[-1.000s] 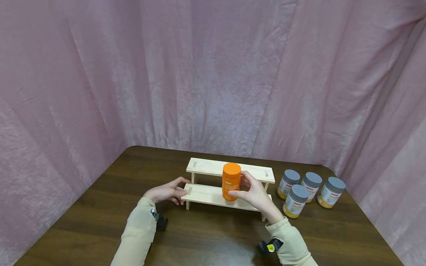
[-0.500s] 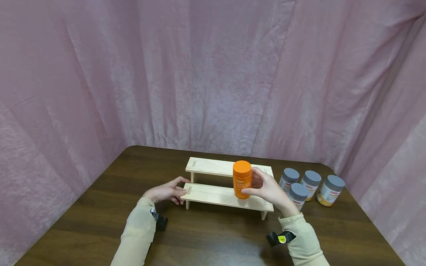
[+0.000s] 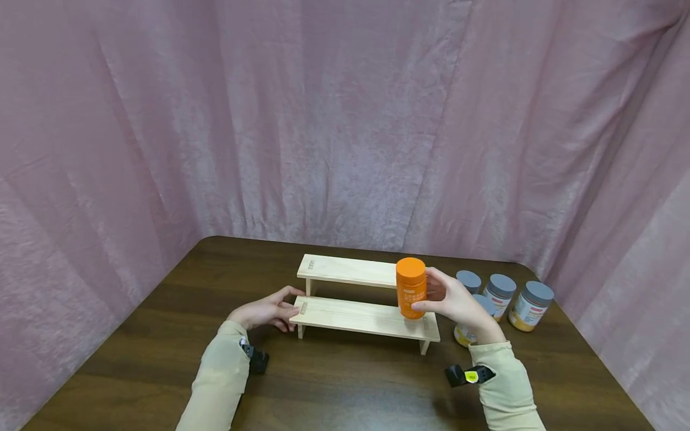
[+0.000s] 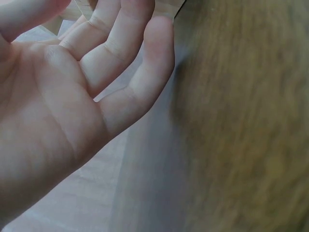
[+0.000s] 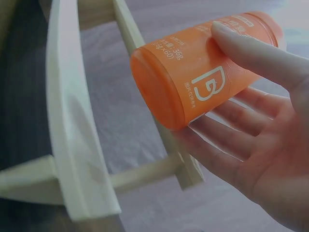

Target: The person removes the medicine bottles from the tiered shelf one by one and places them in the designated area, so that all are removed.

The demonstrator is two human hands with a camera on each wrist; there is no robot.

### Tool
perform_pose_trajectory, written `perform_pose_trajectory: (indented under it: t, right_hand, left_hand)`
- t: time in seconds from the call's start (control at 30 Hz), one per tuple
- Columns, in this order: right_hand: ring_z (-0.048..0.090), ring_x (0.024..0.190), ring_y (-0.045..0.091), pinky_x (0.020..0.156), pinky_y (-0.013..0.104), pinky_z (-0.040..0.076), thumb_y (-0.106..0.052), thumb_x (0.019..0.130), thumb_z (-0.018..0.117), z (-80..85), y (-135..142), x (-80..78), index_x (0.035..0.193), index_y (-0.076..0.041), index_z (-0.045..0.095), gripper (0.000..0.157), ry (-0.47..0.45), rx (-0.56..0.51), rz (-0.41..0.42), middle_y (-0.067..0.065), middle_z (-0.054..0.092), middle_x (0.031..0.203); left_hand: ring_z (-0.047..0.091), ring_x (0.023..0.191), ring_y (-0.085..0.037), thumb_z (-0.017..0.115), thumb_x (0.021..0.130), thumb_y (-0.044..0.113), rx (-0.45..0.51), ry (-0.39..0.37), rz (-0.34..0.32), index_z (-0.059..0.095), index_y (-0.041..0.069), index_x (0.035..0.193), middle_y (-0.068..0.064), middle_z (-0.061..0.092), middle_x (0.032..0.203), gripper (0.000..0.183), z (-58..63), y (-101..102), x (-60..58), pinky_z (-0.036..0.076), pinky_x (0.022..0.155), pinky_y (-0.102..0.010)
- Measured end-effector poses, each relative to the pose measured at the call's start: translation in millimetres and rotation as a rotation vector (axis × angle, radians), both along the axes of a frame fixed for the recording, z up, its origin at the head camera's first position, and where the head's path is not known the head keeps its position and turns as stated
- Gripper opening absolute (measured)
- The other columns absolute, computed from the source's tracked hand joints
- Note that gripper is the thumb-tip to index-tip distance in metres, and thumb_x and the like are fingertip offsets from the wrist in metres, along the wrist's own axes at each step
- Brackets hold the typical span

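Note:
A two-tier wooden display rack [image 3: 350, 315] stands on the table, its lower step in front of the higher one. At its left end my left hand [image 3: 264, 311] holds the edge, with thumb and fingers bent at the wood; part of the grip is hidden. My right hand [image 3: 458, 304] grips an orange bottle [image 3: 411, 290] with an orange lid, thumb on the near side and fingers behind. The bottle is upright over the right part of the rack. From the right wrist view, the bottle's base [image 5: 157, 89] shows apart from the wooden boards.
Right of the rack stand several jars with grey lids and yellow-and-white bodies, such as the outermost jar [image 3: 530, 306]; my right hand partly covers the nearer ones. The dark wooden table [image 3: 334, 389] ends at a pink curtain [image 3: 350, 131] behind.
My right hand has carried the orange bottle rightward along the rack, from near its middle to its right end. My left hand stays at the rack's left end.

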State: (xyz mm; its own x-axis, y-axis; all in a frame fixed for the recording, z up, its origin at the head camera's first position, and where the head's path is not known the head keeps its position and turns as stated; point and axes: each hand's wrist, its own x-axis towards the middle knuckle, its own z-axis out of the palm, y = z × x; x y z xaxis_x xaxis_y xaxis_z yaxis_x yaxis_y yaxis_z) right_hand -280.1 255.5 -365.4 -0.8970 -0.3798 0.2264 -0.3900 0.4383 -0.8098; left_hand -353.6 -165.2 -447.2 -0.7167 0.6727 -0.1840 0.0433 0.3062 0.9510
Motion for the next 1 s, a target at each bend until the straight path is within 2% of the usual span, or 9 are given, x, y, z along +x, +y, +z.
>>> perform_pose_trajectory:
  t: [0.17,0.27,0.37,0.5,0.6,0.7,0.87,1.0]
  right_hand:
    - [0.064,0.104,0.000,0.087,0.026,0.053,-0.016,0.081,0.079,4.4,15,0.9,0.134,-0.007,0.050,0.061,0.025,-0.011,-0.038,0.020,0.062,0.126]
    - [0.064,0.103,-0.002,0.089,0.024,0.052,-0.015,0.082,0.077,7.0,25,1.4,0.134,-0.007,0.049,0.060,0.030,-0.024,-0.050,0.017,0.062,0.126]
    - [0.063,0.103,-0.001,0.088,0.024,0.052,-0.015,0.083,0.076,10.0,34,3.3,0.136,-0.007,0.047,0.061,0.025,-0.037,-0.082,0.005,0.064,0.124]
    - [0.061,0.104,-0.004,0.088,0.023,0.051,-0.018,0.085,0.075,14.3,47,7.7,0.140,-0.009,0.042,0.065,0.030,-0.033,-0.158,-0.017,0.062,0.118]
    - [0.059,0.102,-0.007,0.086,0.021,0.050,-0.019,0.087,0.074,17.1,57,12.7,0.141,-0.012,0.039,0.065,0.045,-0.023,-0.214,-0.027,0.059,0.114]
    - [0.060,0.101,-0.009,0.084,0.018,0.050,-0.017,0.087,0.073,18.8,67,17.8,0.141,-0.013,0.040,0.063,0.057,-0.045,-0.240,-0.030,0.059,0.113]
    - [0.059,0.104,-0.010,0.084,0.014,0.050,-0.010,0.088,0.070,20.6,80,25.4,0.142,-0.014,0.041,0.061,0.082,-0.101,-0.231,-0.029,0.059,0.115]
    - [0.060,0.101,-0.009,0.081,0.014,0.050,-0.009,0.090,0.068,21.6,91,32.7,0.140,-0.017,0.043,0.057,0.092,-0.101,-0.261,-0.030,0.060,0.114]
  left_hand:
    - [0.062,0.081,-0.018,0.054,0.099,0.025,0.004,-0.003,0.003,0.027,0.008,0.143,-0.007,0.063,0.099,0.054,-0.3,-1,-0.5,0.053,0.074,-0.032]
    - [0.062,0.081,-0.018,0.054,0.100,0.025,0.006,-0.003,0.005,0.027,0.008,0.144,-0.007,0.063,0.099,0.054,-0.7,-1,-1.1,0.053,0.074,-0.033]
    - [0.062,0.081,-0.018,0.054,0.100,0.026,0.007,-0.003,0.006,0.027,0.008,0.144,-0.007,0.063,0.099,0.055,-0.3,-1,-1.3,0.053,0.074,-0.033]
    - [0.062,0.081,-0.018,0.054,0.100,0.026,0.006,0.001,0.005,0.027,0.009,0.144,-0.007,0.063,0.098,0.055,1.5,0,-1.6,0.053,0.074,-0.033]
    - [0.062,0.081,-0.018,0.054,0.099,0.027,0.002,0.000,0.005,0.027,0.009,0.144,-0.006,0.063,0.098,0.055,2.7,0,-1.8,0.053,0.074,-0.033]
    - [0.062,0.081,-0.018,0.054,0.099,0.027,0.000,-0.002,0.003,0.027,0.009,0.144,-0.006,0.063,0.097,0.056,3.1,1,-1.9,0.053,0.074,-0.033]
    - [0.062,0.080,-0.018,0.055,0.099,0.026,-0.004,-0.011,0.010,0.026,0.009,0.144,-0.006,0.063,0.096,0.056,1.8,0,-1.7,0.053,0.073,-0.032]
    - [0.062,0.080,-0.018,0.054,0.099,0.026,-0.001,-0.014,0.006,0.026,0.008,0.144,-0.006,0.063,0.096,0.056,0.4,0,-1.1,0.053,0.074,-0.033]
